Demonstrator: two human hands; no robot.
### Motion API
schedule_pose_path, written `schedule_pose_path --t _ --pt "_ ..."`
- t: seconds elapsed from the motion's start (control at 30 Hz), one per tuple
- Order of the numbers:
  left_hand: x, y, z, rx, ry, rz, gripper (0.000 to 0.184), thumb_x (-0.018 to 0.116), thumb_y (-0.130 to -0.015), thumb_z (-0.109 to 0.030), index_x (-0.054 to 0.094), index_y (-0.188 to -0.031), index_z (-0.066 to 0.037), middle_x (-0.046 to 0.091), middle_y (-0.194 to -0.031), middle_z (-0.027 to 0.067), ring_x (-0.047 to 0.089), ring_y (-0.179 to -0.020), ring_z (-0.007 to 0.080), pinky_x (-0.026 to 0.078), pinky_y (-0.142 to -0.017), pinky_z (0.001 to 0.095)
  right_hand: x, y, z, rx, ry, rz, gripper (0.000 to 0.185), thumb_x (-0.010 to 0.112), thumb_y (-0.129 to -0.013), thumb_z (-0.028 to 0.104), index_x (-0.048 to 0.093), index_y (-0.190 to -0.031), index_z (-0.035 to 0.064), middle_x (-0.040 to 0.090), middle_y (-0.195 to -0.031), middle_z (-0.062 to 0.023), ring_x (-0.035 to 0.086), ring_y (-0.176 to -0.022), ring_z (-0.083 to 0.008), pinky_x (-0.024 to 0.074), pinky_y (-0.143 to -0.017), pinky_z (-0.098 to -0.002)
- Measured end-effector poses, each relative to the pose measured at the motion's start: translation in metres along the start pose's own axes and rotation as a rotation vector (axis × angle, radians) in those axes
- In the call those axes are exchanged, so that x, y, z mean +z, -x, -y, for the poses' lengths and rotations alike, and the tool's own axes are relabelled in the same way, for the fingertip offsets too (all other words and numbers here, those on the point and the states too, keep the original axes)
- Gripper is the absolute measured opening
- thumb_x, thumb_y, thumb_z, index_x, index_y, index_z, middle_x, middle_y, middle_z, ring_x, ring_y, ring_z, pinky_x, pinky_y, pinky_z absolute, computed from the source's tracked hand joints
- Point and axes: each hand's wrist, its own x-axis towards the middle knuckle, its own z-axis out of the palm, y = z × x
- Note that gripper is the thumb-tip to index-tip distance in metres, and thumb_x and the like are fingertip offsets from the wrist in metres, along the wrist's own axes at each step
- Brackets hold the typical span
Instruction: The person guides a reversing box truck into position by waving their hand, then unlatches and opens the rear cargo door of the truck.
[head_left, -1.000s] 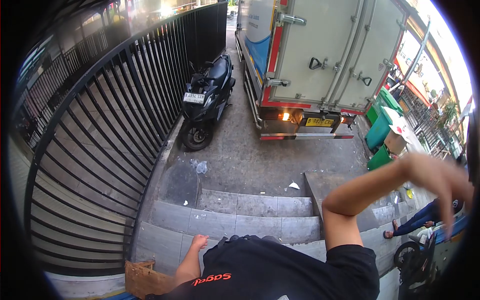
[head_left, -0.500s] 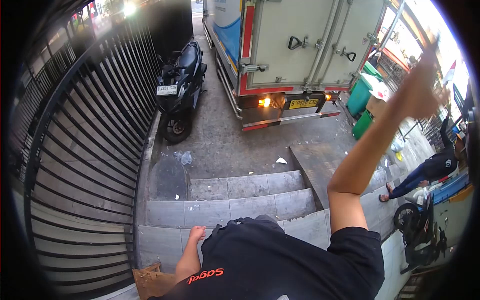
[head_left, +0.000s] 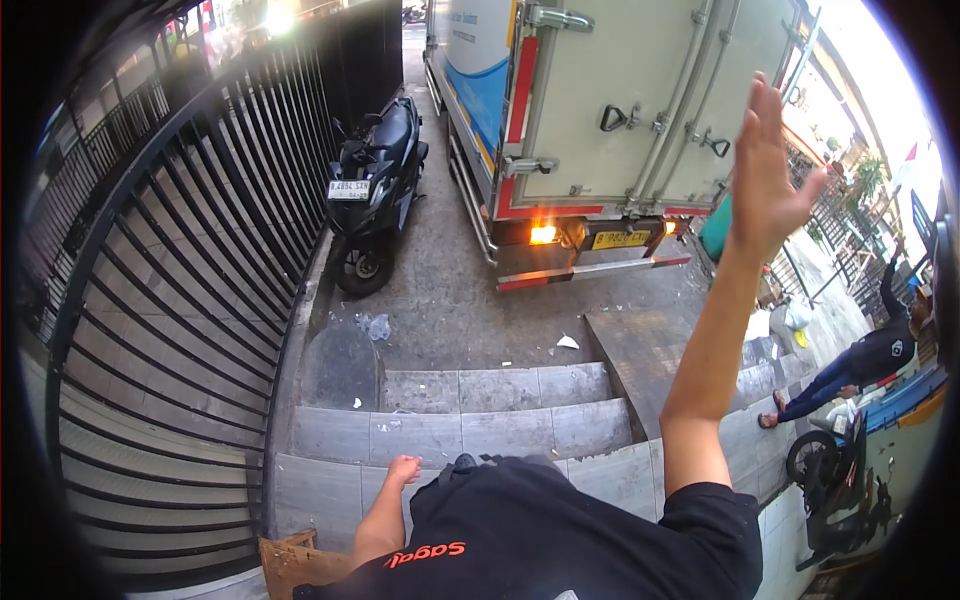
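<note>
My right hand (head_left: pixel 768 175) is raised at the upper right, fingers stretched upward and thumb apart, with nothing in it. Behind it stands the rear of a box truck (head_left: pixel 620 110) with both doors closed and its lamps lit. Low at the centre left, my left hand (head_left: pixel 404 469) is curled beside my black shirt (head_left: pixel 560 520), above the grey tiled steps (head_left: pixel 510 430); nothing shows in its fingers.
A dark scooter (head_left: pixel 378 190) stands by the black fence (head_left: pixel 180 290) on the left. A ramp (head_left: pixel 645 360) adjoins the steps. At the right, another person (head_left: pixel 850 365) stands near a parked motorbike (head_left: pixel 835 490). Green bins (head_left: pixel 716 230) stand beside the truck.
My right arm has swung from bent across the right side to upright, its fingers now spread upward. The view has shifted. The other person has an arm raised since the earliest frame.
</note>
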Motion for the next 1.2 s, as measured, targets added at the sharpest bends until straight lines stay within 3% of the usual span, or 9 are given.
schedule_pose_path --t 0.1,0.27,0.33,0.4,0.6,0.77,0.87,1.0,1.2 --pt "0.001 0.001 0.008 -0.014 0.005 -0.008 0.030 0.057 -0.076 -0.030 0.052 -0.095 -0.007 0.058 -0.081 0.0058 0.058 -0.067 0.0162 0.047 -0.055 0.0299 0.058 0.015 0.002 0.031 0.138 0.311 0.086 0.028 -0.077 0.065 0.008 -0.132 0.0016 0.012 -0.138 -0.0118 0.032 -0.118 -0.0269 0.0345 -0.091 -0.0420" --pt "0.000 0.005 0.025 -0.054 -0.024 -0.035 0.028 0.058 -0.076 -0.028 0.053 -0.092 -0.006 0.058 -0.079 0.0054 0.057 -0.065 0.0153 0.047 -0.054 0.0293 0.145 0.029 0.018 0.480 0.152 0.800 0.069 0.036 -0.082 0.050 0.008 -0.133 0.0137 0.008 -0.139 -0.0041 0.016 -0.127 -0.0210 0.0359 -0.091 -0.0505" --pt "0.001 0.007 0.028 -0.052 -0.012 -0.008 0.027 0.059 -0.076 -0.028 0.053 -0.091 -0.006 0.058 -0.077 0.0048 0.057 -0.063 0.0144 0.047 -0.053 0.0285 0.100 0.025 0.017 -0.106 0.265 0.692 0.081 0.024 -0.080 0.062 0.006 -0.132 0.0025 0.016 -0.136 -0.0137 0.050 -0.100 -0.0221 0.0457 -0.077 -0.0297" --pt "0.007 0.013 0.026 -0.040 0.002 -0.011 0.027 0.059 -0.075 -0.027 0.052 -0.090 -0.006 0.058 -0.077 0.0046 0.057 -0.062 0.0143 0.046 -0.053 0.0282 0.061 0.011 0.013 0.009 0.089 0.410 0.093 0.025 -0.074 0.070 -0.002 -0.132 0.0023 0.005 -0.138 -0.0157 0.014 -0.125 -0.0313 0.0233 -0.097 -0.0443" --pt "0.022 0.019 0.033 -0.012 -0.009 -0.013 0.028 0.058 -0.076 -0.029 0.051 -0.091 -0.007 0.058 -0.076 0.0043 0.057 -0.062 0.0146 0.046 -0.052 0.0289 0.014 0.006 0.010 -0.021 0.142 -0.163 0.093 0.028 -0.076 0.066 -0.003 -0.131 -0.0014 0.006 -0.137 -0.0193 0.011 -0.127 -0.0287 0.0174 -0.100 -0.0412" --pt "0.025 0.043 0.046 0.006 -0.007 -0.029 0.028 0.058 -0.076 -0.029 0.050 -0.093 -0.008 0.058 -0.077 0.0045 0.057 -0.065 0.0147 0.045 -0.052 0.0297 0.132 0.038 0.043 0.092 -0.262 0.663 0.072 0.042 -0.082 0.035 0.005 -0.131 -0.0026 0.017 -0.134 -0.0162 0.034 -0.113 -0.0258 0.0361 -0.081 -0.0340" --pt "0.028 0.051 0.063 -0.007 -0.011 -0.019 0.029 0.058 -0.076 -0.029 0.049 -0.093 -0.008 0.058 -0.079 0.0050 0.057 -0.067 0.0149 0.045 -0.053 0.0289 0.195 0.043 0.050 0.442 -0.160 0.902 0.067 0.036 -0.083 0.047 0.008 -0.133 0.0138 0.005 -0.140 -0.0044 0.015 -0.127 -0.0222 0.0349 -0.091 -0.0518" --pt "0.033 0.060 0.076 -0.003 -0.018 0.007 0.025 0.058 -0.076 -0.027 0.051 -0.089 -0.006 0.056 -0.073 0.0049 0.056 -0.061 0.0141 0.044 -0.047 0.0271 0.115 0.041 0.029 0.083 -0.008 0.394 0.101 0.029 -0.068 0.074 0.003 -0.131 -0.0011 0.002 -0.138 -0.0166 0.007 -0.128 -0.0275 0.0190 -0.099 -0.0452" --pt "0.028 0.071 0.092 -0.013 0.034 -0.030 0.023 0.058 -0.076 -0.026 0.052 -0.086 -0.006 0.054 -0.068 0.0043 0.053 -0.056 0.0130 0.042 -0.043 0.0258 0.076 0.040 0.021 0.030 0.077 -0.128 0.095 0.027 -0.072 0.071 0.007 -0.131 -0.0017 0.013 -0.136 -0.0196 0.013 -0.126 -0.0305 0.0235 -0.095 -0.0462"
